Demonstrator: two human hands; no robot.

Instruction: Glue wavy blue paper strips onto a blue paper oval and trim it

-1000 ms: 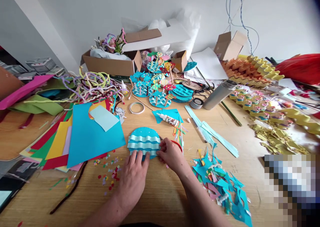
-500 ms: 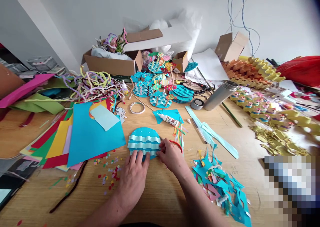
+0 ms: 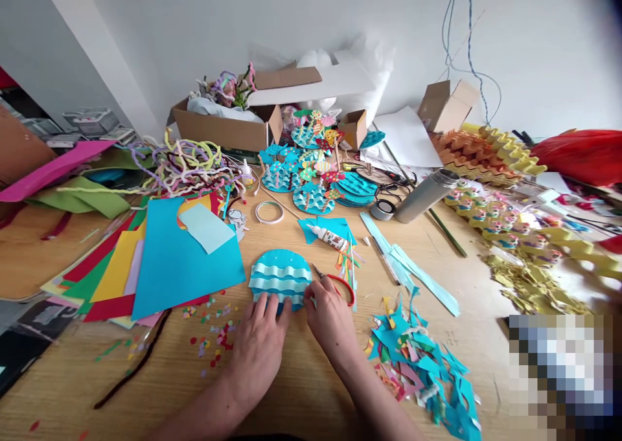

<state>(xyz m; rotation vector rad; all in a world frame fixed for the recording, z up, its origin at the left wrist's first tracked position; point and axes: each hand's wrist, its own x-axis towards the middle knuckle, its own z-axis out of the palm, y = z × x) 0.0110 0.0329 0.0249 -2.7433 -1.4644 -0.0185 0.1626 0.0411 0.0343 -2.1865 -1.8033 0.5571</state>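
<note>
A round blue paper disc [image 3: 280,260] lies on the table, crossed by several light blue wavy paper strips [image 3: 279,285]. My left hand [image 3: 261,337] rests on the lower part of the disc, its fingers stretched out over the lowest strip. At the disc's lower right edge my right hand [image 3: 330,318] is closed in a pinch on the end of that strip. Just beyond the right hand lie scissors with red handles [image 3: 347,290], partly hidden by it. A white glue bottle [image 3: 332,237] lies on blue paper scraps farther back.
Coloured paper sheets [image 3: 189,272] are stacked at left, behind scattered confetti [image 3: 218,340]. Blue offcuts [image 3: 432,363] heap at right, near light blue strips [image 3: 422,276]. Finished discs with paper fish [image 3: 315,195], a tape roll [image 3: 269,212] and a metal flask [image 3: 425,196] stand farther back.
My right hand has moved slightly down and left along the disc's edge, so more of the scissors shows. My left hand stays in place on the disc.
</note>
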